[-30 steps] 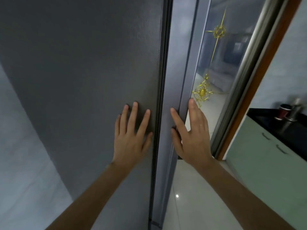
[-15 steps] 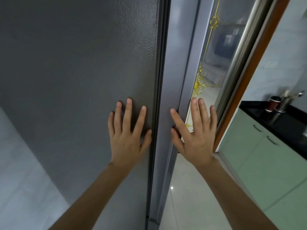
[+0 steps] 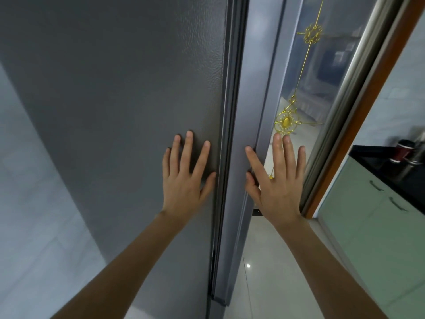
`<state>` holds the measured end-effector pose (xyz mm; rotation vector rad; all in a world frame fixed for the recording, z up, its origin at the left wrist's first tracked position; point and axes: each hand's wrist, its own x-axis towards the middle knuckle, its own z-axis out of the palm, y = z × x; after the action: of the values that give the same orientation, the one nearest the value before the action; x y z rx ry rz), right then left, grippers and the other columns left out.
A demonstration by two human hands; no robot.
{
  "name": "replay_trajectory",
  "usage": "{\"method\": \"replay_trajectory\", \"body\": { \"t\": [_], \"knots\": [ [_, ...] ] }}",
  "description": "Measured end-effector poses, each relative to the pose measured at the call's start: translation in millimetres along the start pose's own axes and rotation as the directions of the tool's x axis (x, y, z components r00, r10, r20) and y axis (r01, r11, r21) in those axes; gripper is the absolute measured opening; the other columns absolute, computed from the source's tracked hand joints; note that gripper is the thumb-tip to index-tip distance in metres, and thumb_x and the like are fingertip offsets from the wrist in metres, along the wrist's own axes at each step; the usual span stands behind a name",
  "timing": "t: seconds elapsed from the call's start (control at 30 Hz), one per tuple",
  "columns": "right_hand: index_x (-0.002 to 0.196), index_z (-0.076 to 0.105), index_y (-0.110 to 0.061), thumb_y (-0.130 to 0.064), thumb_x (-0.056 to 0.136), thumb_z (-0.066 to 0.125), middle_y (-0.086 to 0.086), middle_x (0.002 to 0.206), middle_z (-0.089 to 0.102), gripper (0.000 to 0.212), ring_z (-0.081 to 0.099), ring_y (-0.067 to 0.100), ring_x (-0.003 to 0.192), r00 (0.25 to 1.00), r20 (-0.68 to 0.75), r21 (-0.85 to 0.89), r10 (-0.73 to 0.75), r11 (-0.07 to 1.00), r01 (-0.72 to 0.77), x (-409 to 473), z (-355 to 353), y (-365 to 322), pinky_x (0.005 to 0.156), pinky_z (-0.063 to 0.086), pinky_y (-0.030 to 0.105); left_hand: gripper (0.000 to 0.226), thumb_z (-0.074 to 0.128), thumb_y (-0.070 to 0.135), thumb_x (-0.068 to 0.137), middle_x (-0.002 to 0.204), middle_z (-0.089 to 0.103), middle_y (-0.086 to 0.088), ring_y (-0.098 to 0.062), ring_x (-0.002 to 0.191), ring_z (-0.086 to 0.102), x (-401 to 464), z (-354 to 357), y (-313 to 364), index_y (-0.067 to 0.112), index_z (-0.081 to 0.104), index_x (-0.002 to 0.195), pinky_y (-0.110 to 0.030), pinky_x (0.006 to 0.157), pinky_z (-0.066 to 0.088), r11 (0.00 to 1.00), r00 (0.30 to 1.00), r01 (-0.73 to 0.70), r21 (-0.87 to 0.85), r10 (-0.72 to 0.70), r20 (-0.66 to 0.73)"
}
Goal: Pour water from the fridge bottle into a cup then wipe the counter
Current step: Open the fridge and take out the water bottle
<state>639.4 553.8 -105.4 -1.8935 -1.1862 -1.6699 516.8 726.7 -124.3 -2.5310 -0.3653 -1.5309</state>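
Observation:
A tall dark grey fridge (image 3: pixel 115 111) fills the left and middle of the view, and its door (image 3: pixel 250 100) looks closed against the body. My left hand (image 3: pixel 186 178) lies flat on the grey side panel, fingers spread. My right hand (image 3: pixel 276 180) is spread at the door's right edge, thumb and forefinger touching the door face, the other fingers reaching past the edge. A red paper cup (image 3: pixel 401 151) stands on the black counter (image 3: pixel 368 155) at the far right. No bottle is visible.
Right of the fridge is a glass sliding door with gold ornament (image 3: pixel 299 88) in a brown frame. Pale green cabinets (image 3: pixel 372 226) with dark handles sit under the counter. Metal items (image 3: pixel 414 162) stand beside the cup. Glossy floor tiles (image 3: pixel 264 272) lie below.
Both hands stay on the fridge in nearly the same place. The view has tilted slightly, so the glass door's ornament sits lower than half a second ago.

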Motion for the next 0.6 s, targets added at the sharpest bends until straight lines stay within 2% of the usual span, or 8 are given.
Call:
{"method": "replay_trajectory", "body": {
  "t": [0.13,0.27,0.33,0.43,0.6],
  "knots": [
    [0.145,0.032,-0.019,-0.023,0.100,0.044,0.024,0.147,0.025,0.047,0.011,0.032,0.147,0.998,0.018,0.039,0.063,0.997,-0.063,-22,-13,32,0.112,0.025,0.060,0.057,0.043,0.041,0.099,0.154,0.020,-0.021,-0.044,0.143,0.021,0,0,1,0.017,0.028,0.148,-0.057,0.112,0.027,1.000,1.000,-0.005,0.019,0.005,-0.003],
    [0.145,0.031,-0.014,-0.019,0.100,0.045,0.024,0.149,0.020,0.048,0.020,0.041,0.141,0.985,0.090,0.066,0.148,0.986,-0.154,-41,-41,70,0.110,0.027,0.060,0.056,0.039,0.043,0.100,0.154,0.022,-0.023,-0.045,0.142,0.021,0,0,2,0.015,0.029,0.148,-0.057,0.112,0.027,0.999,1.000,-0.011,0.031,0.012,-0.015],
    [0.146,0.030,-0.010,-0.030,0.099,0.047,0.025,0.152,0.015,0.053,0.020,0.042,0.141,0.972,0.141,0.069,0.186,0.978,-0.197,-49,-54,85,0.113,0.026,0.055,0.058,0.041,0.043,0.100,0.154,0.023,-0.024,-0.046,0.142,0.021,0,1,2,0.013,0.030,0.148,-0.058,0.112,0.027,0.999,1.000,-0.011,0.042,0.012,-0.017],
    [0.149,0.021,-0.004,-0.052,0.096,0.046,0.028,0.156,0.007,0.076,0.017,0.039,0.144,0.934,0.214,0.073,0.287,0.949,-0.308,-61,-66,102,0.114,0.025,0.046,0.061,0.045,0.043,0.097,0.153,0.025,-0.026,-0.046,0.142,0.021,0,2,3,0.012,0.031,0.147,-0.059,0.110,0.028,0.999,1.000,0.008,0.047,-0.007,-0.026],
    [0.151,0.009,-0.001,-0.060,0.094,0.039,0.026,0.157,0.001,0.087,0.011,0.040,0.146,0.887,0.256,0.024,0.385,0.915,-0.404,-73,-74,139,0.114,0.027,0.051,0.062,0.049,0.040,0.095,0.152,0.027,-0.028,-0.046,0.141,0.023,1,1,7,0.009,0.034,0.146,-0.060,0.109,0.029,0.997,0.999,0.037,0.062,-0.036,-0.023]
  ]
}}
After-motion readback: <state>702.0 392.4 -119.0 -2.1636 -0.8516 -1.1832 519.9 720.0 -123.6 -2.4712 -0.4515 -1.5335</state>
